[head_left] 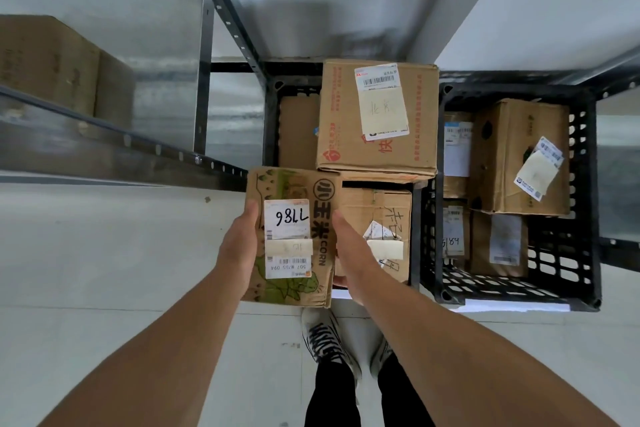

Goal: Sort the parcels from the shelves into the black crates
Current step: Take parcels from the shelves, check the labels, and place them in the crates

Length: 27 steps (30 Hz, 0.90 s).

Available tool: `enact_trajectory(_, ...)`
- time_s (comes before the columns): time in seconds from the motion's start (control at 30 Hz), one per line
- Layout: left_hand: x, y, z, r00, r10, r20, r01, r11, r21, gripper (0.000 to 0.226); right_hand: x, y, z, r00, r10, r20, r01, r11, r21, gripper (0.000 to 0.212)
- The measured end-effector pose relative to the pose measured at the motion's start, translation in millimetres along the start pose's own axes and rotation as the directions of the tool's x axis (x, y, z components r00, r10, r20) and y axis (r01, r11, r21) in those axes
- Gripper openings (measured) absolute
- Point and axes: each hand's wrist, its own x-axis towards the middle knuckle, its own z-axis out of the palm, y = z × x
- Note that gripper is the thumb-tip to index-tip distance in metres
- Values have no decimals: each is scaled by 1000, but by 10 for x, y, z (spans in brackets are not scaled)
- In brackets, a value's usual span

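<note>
L hand (239,246) + R hand (353,253) hold parcel (294,189) | print "CORN" | lbl "7786"

The left hand (239,246) and right hand (349,253) grip a brown cardboard parcel with green corn print (294,288). A black plastic lattice crate (272,114) at twelve o'clock and a second black crate (585,184) at two o'clock hold cardboard boxes (377,149).

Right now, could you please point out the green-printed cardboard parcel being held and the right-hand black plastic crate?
Green-printed cardboard parcel (287,218): head view, white label on its top face.
Right-hand black plastic crate (586,184): head view, its right wall.
</note>
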Motion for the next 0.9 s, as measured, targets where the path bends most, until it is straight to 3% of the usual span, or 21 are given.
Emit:
enact_trajectory(0.23,-29,-20,132,999,26,47,-25,999,-38,50,43,-104,-56,997,-12,-77,12,1000,-4,52)
enact_trajectory(0.4,60,11,143,997,30,72,-30,999,12,50,96,-87,-10,987,-67,-148,50,992,-113,81)
enact_trajectory(0.67,36,-8,202,993,-43,107,46,999,-26,55,-6,-75,-22,961,-129,-246,93,984,-154,87)
enact_trajectory(0.83,-57,-45,225,995,-54,88,57,998,-37,52,-126,-60,-136,952,-163,-258,128,981,-148,60)
enact_trajectory(0.9,-55,-51,222,995,-64,74,67,997,-41,53,-136,-45,-130,953,-158,-257,119,980,-158,66)
